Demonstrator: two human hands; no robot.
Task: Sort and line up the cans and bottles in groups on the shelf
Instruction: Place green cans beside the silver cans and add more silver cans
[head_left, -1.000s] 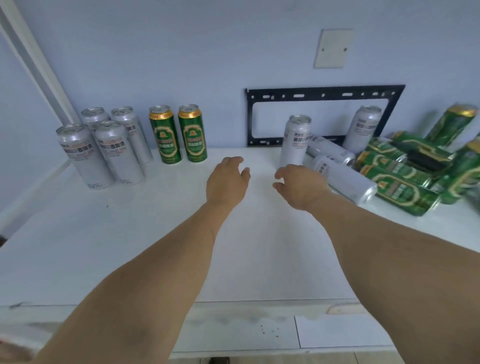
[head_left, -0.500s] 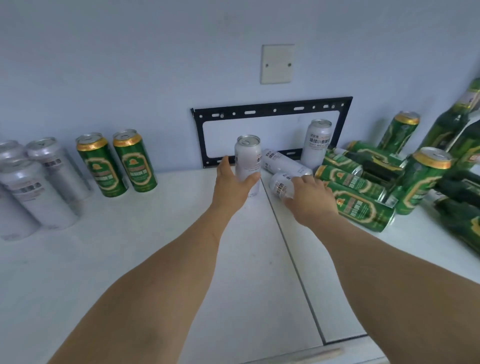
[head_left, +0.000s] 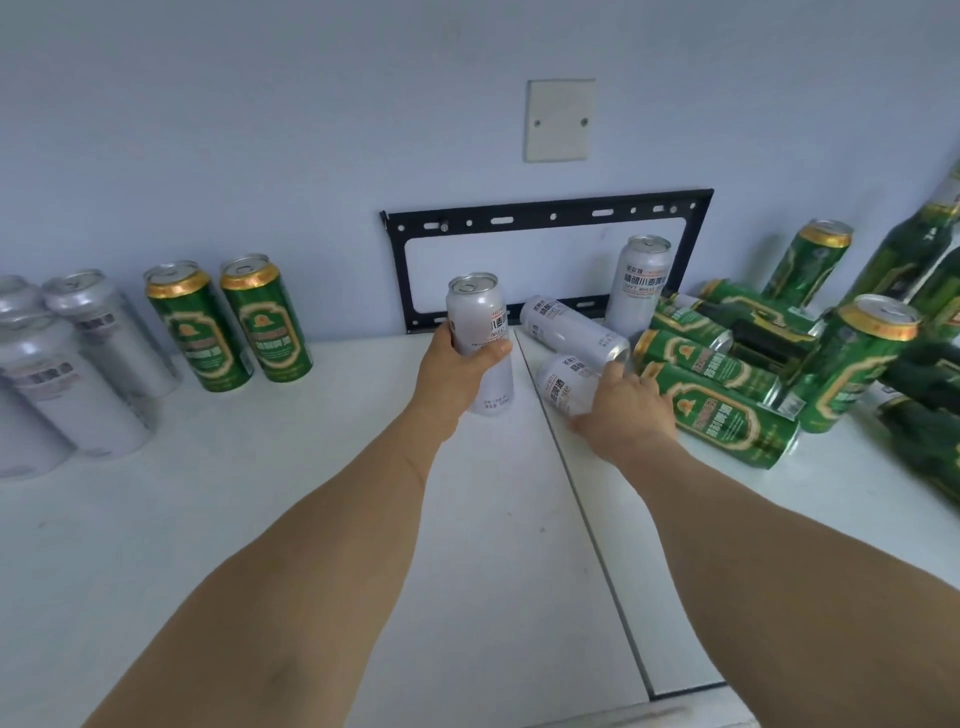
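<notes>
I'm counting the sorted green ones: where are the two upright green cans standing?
In the head view, the two upright green cans stand side by side at the left against the wall, between the silver cans and the black bracket.

silver cans (head_left: 78, 364) upright left; green cans (head_left: 228, 322) upright beside; green cans and bottles (head_left: 779, 374) jumbled right

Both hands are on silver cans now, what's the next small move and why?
Probably lift both across to the silver group at far left. The left hand grips an upright silver can, the right hand a lying one, both away from their kind.
</notes>
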